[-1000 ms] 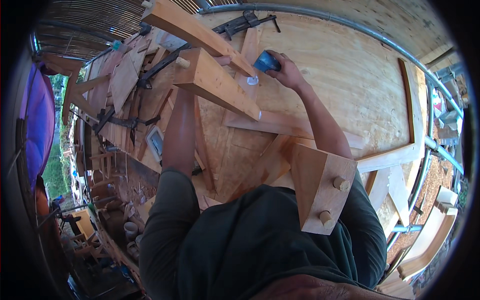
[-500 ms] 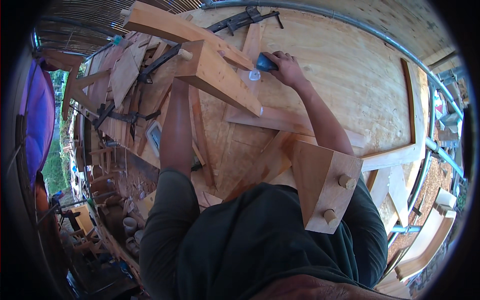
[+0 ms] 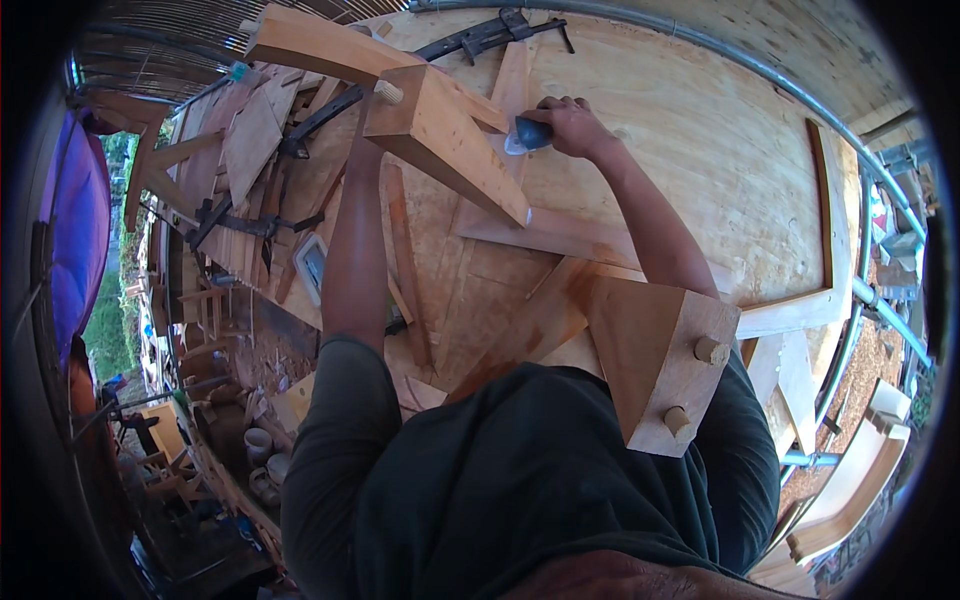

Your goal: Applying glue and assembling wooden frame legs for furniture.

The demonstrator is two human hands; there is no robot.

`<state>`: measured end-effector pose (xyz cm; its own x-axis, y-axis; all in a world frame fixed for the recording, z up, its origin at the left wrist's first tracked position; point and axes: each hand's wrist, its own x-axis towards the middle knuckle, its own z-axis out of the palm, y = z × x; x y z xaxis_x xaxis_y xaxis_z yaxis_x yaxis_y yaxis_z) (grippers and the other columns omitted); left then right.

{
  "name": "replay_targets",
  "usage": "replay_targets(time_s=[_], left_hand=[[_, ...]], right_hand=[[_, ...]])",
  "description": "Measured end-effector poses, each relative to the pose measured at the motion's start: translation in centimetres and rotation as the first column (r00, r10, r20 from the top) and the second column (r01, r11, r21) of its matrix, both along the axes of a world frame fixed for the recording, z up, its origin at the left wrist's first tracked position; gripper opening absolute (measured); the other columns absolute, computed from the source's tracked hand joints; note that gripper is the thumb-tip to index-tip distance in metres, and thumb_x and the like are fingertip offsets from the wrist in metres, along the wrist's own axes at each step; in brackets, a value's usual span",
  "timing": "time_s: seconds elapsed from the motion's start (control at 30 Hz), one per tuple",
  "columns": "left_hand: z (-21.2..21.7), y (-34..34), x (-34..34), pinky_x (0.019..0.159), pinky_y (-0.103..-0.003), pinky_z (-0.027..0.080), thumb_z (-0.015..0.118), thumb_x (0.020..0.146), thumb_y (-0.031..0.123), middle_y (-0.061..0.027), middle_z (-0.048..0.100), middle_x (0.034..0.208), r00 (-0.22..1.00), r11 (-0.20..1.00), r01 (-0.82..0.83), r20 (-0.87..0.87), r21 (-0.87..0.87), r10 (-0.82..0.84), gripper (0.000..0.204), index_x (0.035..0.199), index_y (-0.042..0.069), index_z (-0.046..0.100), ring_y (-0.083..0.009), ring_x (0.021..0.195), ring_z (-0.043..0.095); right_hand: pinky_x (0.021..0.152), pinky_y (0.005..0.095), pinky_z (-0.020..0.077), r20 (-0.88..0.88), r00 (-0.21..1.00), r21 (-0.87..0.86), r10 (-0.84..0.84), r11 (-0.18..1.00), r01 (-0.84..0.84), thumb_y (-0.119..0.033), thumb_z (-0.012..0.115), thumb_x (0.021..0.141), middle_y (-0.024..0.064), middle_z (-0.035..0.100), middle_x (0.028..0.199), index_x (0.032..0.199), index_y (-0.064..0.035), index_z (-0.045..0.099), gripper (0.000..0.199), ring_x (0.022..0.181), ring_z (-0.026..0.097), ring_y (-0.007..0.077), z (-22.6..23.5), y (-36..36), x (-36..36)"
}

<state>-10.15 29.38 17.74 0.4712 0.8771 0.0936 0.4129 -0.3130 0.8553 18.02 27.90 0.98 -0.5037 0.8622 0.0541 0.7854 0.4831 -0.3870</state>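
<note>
While looking down on the bench, can see the right hand closed around a small blue block, toward the far edge and just beside the narrow end of a tapered timber. Would call the block dark and smooth, with its right side lost inside the grip; cannot identify the pale patch at its left, nor confirm contact with wood. Can see a second timber overlapping the first, orange-brown and speckled with small marks, with a ridged dowel in its thick end. Cannot tell the left hand's opening or hold, with the wrist passing out of sight behind this timber. Can see a third timber in front of the dark shirt, with two dowels, covering part of the right arm.
</note>
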Motion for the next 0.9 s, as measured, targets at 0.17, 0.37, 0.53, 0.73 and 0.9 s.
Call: replay_targets(time_s=[0.17,0.37,0.53,0.73,0.9], left_hand=[[0.1,-0.7,-0.4,0.086,-0.031,0.053,0.082,0.08,0.011,-0.0047,0.07,0.1,1.0,1.0,0.003,0.006,0.011,-0.003,0.031,0.107,0.004,0.067,-0.0155,0.095,0.066],[0.0,-0.2,-0.2,0.086,-0.031,0.053,0.082,0.081,0.012,-0.0048,0.07,0.101,1.0,1.0,0.02,0.008,0.021,-0.02,0.031,0.107,0.004,0.067,-0.0157,0.095,0.066],[0.5,-1.1,-1.7,0.086,-0.031,0.053,0.082,0.081,0.013,-0.005,0.07,0.101,1.0,0.999,0.008,0.014,0.032,-0.008,0.031,0.107,0.004,0.067,-0.0159,0.095,0.066],[0.2,-2.4,-2.6,0.086,-0.031,0.053,0.082,0.082,0.013,-0.0052,0.071,0.101,1.0,0.999,0.0,0.014,0.034,0.0,0.03,0.107,0.004,0.067,-0.0161,0.095,0.066],[-1.0,0.5,0.1,0.086,-0.031,0.053,0.082,0.082,0.014,-0.0053,0.071,0.101,1.0,0.999,0.016,0.02,0.033,-0.017,0.03,0.107,0.004,0.067,-0.0163,0.095,0.067]], right_hand=[[0.104,0.0522,0.0449,-0.297,0.95,0.03,-0.094,0.994,0.108,-0.011,0.071,0.083,0.0095,0.063,0.13,0.14,-0.0257,0.056,0.061,0.12,0.061,0.0365,0.2,0.8,1.8],[0.098,0.0426,0.052,-0.558,0.784,-0.199,-0.271,0.961,0.191,-0.025,0.074,0.088,0.0239,0.061,0.131,0.147,-0.0083,0.047,0.067,0.112,0.065,0.0385,-1.3,0.6,3.2],[0.097,0.0397,0.0495,-0.719,0.433,-0.642,-0.544,0.759,-0.111,-0.035,0.069,0.093,0.0141,0.061,0.13,0.152,-0.0085,0.04,0.071,0.112,0.063,0.0274,-1.5,-0.2,2.8],[0.09,0.036,0.0507,-0.562,0.111,-0.772,-0.82,0.472,-0.427,-0.04,0.068,0.093,0.007,0.061,0.118,0.136,-0.0107,0.051,0.055,0.102,0.061,0.0181,0.5,-0.5,3.0],[0.085,0.0317,0.0537,-0.661,0.14,-0.741,-0.737,0.612,-0.276,-0.041,0.069,0.093,0.0065,0.062,0.116,0.129,-0.0092,0.053,0.05,0.102,0.061,0.0153,0.1,-0.5,3.1]])
